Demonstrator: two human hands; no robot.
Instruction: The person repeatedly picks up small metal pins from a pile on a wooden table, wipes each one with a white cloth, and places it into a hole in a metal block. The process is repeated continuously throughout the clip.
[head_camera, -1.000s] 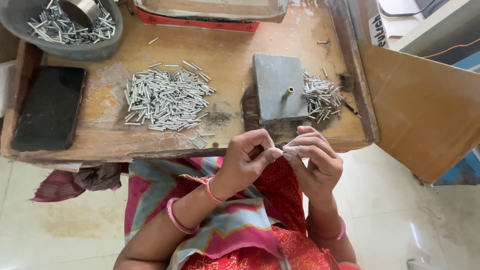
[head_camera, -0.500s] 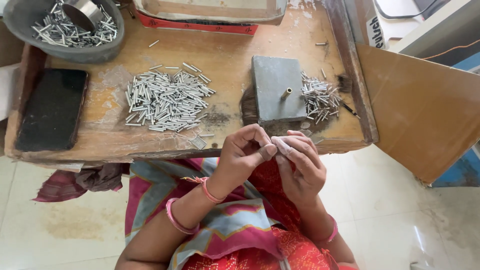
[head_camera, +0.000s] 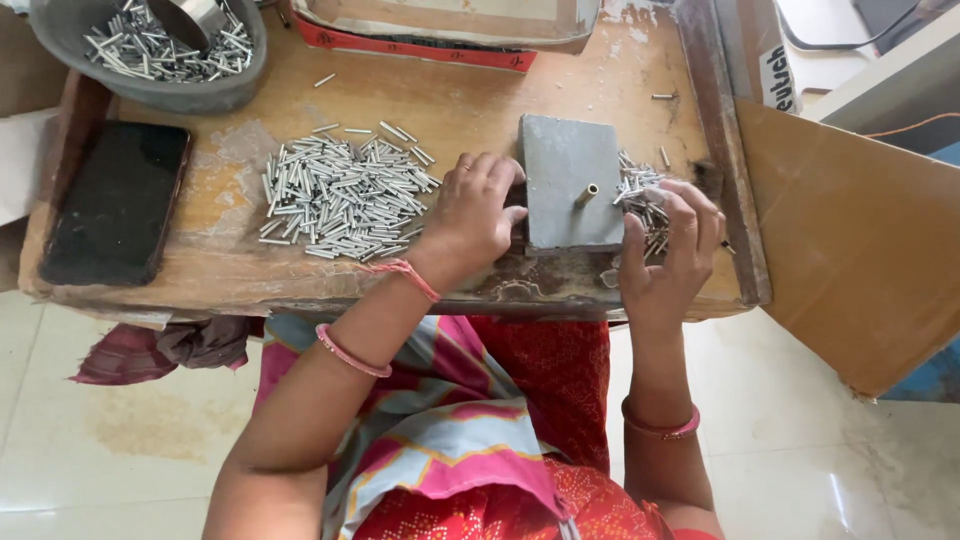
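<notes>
A grey square block (head_camera: 560, 165) with a short brass pin (head_camera: 586, 195) standing on it lies on the worn wooden table (head_camera: 470, 100). My left hand (head_camera: 472, 215) rests against the block's left edge, fingers curled and thumb touching its lower left corner. My right hand (head_camera: 672, 245) is cupped over a small heap of short metal tubes (head_camera: 636, 190) just right of the block. Its fingertips are down among the tubes, and whether it holds any is hidden. A larger heap of the same tubes (head_camera: 340, 195) lies left of my left hand.
A grey bowl (head_camera: 215, 85) with more tubes and a metal cup stands at the far left corner. A black phone (head_camera: 115, 200) lies at the left edge. A red-edged tray (head_camera: 420, 45) sits at the back. A raised wooden rim (head_camera: 720, 150) and a cardboard sheet (head_camera: 850, 240) bound the right.
Both hands were together over my lap, fingertips pinching something small. They have moved up onto the table, the left to the block's edge and the right onto the small tube heap.
</notes>
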